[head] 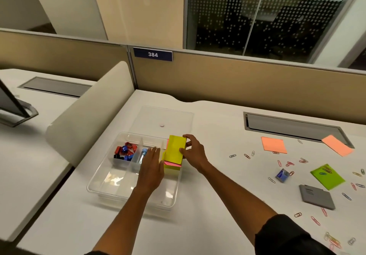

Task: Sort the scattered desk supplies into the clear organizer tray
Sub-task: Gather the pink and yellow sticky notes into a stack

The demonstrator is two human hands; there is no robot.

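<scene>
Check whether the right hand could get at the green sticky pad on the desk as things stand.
Probably not yet: the right hand grips the yellow sticky notes at the tray. The green sticky pad lies open on its side, paper clips atop.

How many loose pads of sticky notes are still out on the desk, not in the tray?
3: two orange pads near the desk's cable slot, and a green pad nearer the person with paper clips on it. None seems hidden.

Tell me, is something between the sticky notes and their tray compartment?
Nothing visible blocks them. The right hand holds the sticky notes at the tray, and the left hand lies flat beside them.
</scene>
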